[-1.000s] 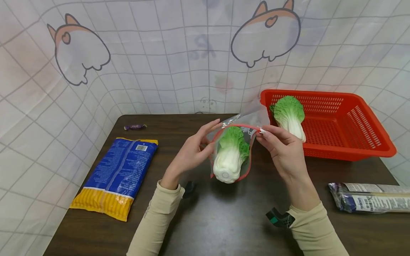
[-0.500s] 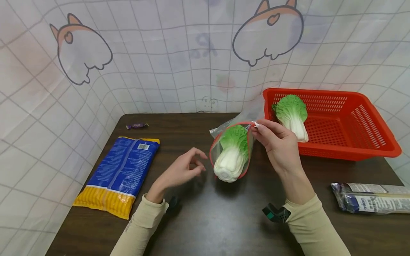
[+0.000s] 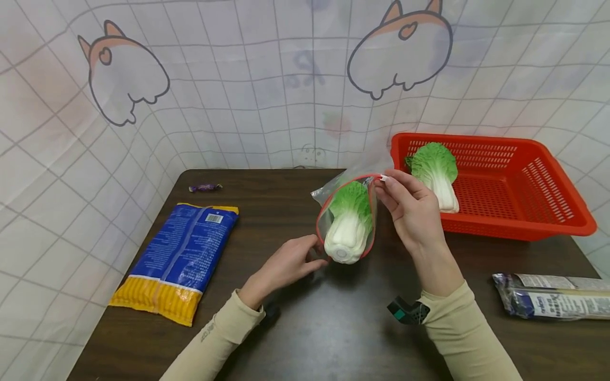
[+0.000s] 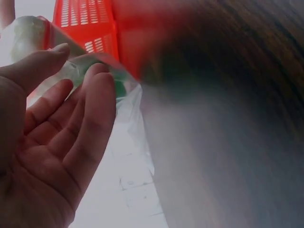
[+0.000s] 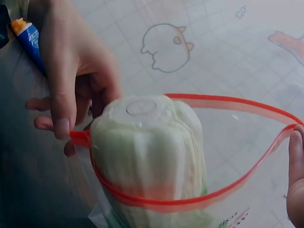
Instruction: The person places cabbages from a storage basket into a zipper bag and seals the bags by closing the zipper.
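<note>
A zip bag (image 3: 319, 225) with a red-edged mouth stands above the dark table, its opening facing the person. Inside it lies a napa cabbage (image 3: 350, 225), leaves deep in the bag and its white base (image 5: 142, 107) at the mouth. My right hand (image 3: 418, 222) pinches the white slider at the bag's upper right corner. At the lower left of the mouth is my left hand (image 3: 290, 260); its fingertips overlap the clear plastic, with thumb and fingers apart in the left wrist view. In the right wrist view the left thumb (image 5: 61, 116) is right beside the red strip's end.
A red plastic basket (image 3: 505, 231) at the back right holds another napa cabbage (image 3: 436, 172). A blue and yellow packet (image 3: 178, 256) lies left, with a purple wrapped candy (image 3: 205, 187) behind it. A long clear-wrapped package (image 3: 553, 296) lies at the right edge.
My left hand let go of the bag's upper left rim, drew back left and down, then came to the lower left of the mouth. My right hand kept its pinch, shifting slightly left and up.
</note>
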Demonstrator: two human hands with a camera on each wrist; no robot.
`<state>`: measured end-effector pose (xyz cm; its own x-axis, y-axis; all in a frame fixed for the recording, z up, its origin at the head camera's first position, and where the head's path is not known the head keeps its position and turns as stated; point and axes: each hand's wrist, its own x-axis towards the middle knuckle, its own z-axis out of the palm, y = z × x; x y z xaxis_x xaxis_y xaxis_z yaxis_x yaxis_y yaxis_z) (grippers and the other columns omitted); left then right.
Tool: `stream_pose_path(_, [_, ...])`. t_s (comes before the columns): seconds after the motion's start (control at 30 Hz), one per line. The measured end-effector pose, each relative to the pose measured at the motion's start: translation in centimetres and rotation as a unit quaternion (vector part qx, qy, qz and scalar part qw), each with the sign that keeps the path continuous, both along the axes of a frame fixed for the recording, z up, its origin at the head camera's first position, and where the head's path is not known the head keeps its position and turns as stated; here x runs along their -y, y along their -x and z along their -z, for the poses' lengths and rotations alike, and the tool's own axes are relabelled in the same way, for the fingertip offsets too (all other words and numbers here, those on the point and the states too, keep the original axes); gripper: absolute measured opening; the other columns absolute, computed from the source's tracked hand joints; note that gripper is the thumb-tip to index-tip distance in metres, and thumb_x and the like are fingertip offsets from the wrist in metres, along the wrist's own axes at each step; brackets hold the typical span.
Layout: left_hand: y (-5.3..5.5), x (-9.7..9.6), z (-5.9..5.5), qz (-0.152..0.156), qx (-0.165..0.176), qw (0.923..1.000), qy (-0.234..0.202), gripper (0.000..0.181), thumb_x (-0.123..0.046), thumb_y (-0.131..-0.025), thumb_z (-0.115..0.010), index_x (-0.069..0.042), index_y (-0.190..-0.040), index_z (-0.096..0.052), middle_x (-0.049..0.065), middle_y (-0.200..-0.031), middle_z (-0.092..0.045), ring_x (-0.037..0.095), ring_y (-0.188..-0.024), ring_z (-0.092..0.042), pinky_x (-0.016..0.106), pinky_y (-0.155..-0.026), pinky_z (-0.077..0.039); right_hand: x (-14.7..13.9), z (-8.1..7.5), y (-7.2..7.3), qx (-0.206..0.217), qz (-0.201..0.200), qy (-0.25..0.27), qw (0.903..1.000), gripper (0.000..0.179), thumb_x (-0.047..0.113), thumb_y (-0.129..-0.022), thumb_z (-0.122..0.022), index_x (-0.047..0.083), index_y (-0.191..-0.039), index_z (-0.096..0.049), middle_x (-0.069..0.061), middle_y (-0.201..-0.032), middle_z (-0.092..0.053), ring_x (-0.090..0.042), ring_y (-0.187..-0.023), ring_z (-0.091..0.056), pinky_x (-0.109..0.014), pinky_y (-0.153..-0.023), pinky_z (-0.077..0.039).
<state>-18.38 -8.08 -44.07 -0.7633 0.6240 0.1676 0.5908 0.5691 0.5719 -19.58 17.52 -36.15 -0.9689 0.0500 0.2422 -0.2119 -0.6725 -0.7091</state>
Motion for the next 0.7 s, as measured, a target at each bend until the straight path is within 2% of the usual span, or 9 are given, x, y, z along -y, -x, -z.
stream_pose_path(0.2, [0.1,-1.0,0.5,0.010,-0.026,0.9993,0.024,0.034,-0.033,-0.084,-0.078,-0.012,-0.105,-0.061,-0.002,-0.095,-0.066,0.009,-0.078,-0.061,0.024,-0.068,-0.049,-0.3,0.0,0.0,0.012,-0.002,0.034,0.9994,0.017,-0.007,-0.092,-0.060,-0.002,-0.103,-0.072,-0.014,-0.093,-0.070,-0.022,-0.090,-0.071,-0.032,-0.085,-0.053])
stream_pose_path(0.33, [0.1,-1.4,0.8,-0.005,-0.043,0.9990,0.011,0.029,-0.031,-0.087,-0.075,-0.013,-0.104,-0.060,-0.002,-0.091,-0.065,0.009,-0.075,-0.061,0.025,-0.066,-0.049,-0.4,0.0,0.1,0.016,-0.004,0.042,0.9990,0.017,-0.007,-0.092,-0.060,-0.003,-0.104,-0.072,-0.013,-0.093,-0.070,-0.022,-0.090,-0.071,-0.032,-0.086,-0.053])
stream_pose_path(0.43, [0.3,-1.2,0.8,-0.026,-0.081,0.9964,-0.009,0.019,-0.023,-0.091,-0.071,-0.011,-0.103,-0.062,-0.001,-0.091,-0.064,0.009,-0.074,-0.062,0.024,-0.065,-0.050,-0.6,0.0,0.2,0.014,-0.007,0.045,0.9989,0.018,-0.007,-0.093,-0.059,-0.004,-0.105,-0.071,-0.014,-0.094,-0.070,-0.023,-0.091,-0.071,-0.032,-0.087,-0.052])
stream_pose_path(0.5, [0.6,-0.8,0.6,-0.038,-0.119,0.9917,-0.029,0.012,-0.016,-0.093,-0.069,-0.009,-0.101,-0.064,0.000,-0.091,-0.064,0.010,-0.074,-0.062,0.024,-0.065,-0.051,-0.8,-0.1,0.4,0.012,-0.009,0.041,0.9991,0.019,-0.007,-0.093,-0.058,-0.005,-0.107,-0.070,-0.014,-0.095,-0.069,-0.023,-0.092,-0.071,-0.032,-0.087,-0.052])
stream_pose_path(0.57, [1.1,-0.3,0.1,-0.049,-0.170,0.9830,-0.050,0.007,-0.010,-0.092,-0.068,-0.009,-0.099,-0.067,0.000,-0.093,-0.066,0.010,-0.078,-0.064,0.026,-0.068,-0.053,-1.1,-0.3,0.7,0.012,-0.007,0.023,0.9996,0.019,-0.006,-0.092,-0.060,-0.005,-0.109,-0.070,-0.015,-0.097,-0.068,-0.023,-0.092,-0.071,-0.032,-0.088,-0.052])
stream_pose_path(0.63, [1.8,0.5,-0.9,-0.058,-0.212,0.9729,-0.073,0.007,-0.007,-0.091,-0.069,-0.008,-0.098,-0.070,0.001,-0.093,-0.067,0.011,-0.081,-0.065,0.029,-0.071,-0.053,-1.4,-0.8,1.0,0.016,-0.001,-0.020,0.9997,0.021,-0.004,-0.091,-0.063,-0.006,-0.112,-0.068,-0.014,-0.100,-0.067,-0.023,-0.092,-0.071,-0.032,-0.088,-0.051])
stream_pose_path(0.7, [2.6,1.3,-2.5,-0.072,-0.242,0.9632,-0.092,0.007,-0.005,-0.090,-0.070,-0.007,-0.096,-0.073,0.002,-0.093,-0.069,0.013,-0.083,-0.065,0.030,-0.072,-0.054,-1.8,-1.8,1.5,0.019,0.013,-0.091,0.9956,0.025,0.001,-0.090,-0.067,-0.007,-0.114,-0.066,-0.014,-0.102,-0.067,-0.022,-0.093,-0.070,-0.031,-0.087,-0.052])
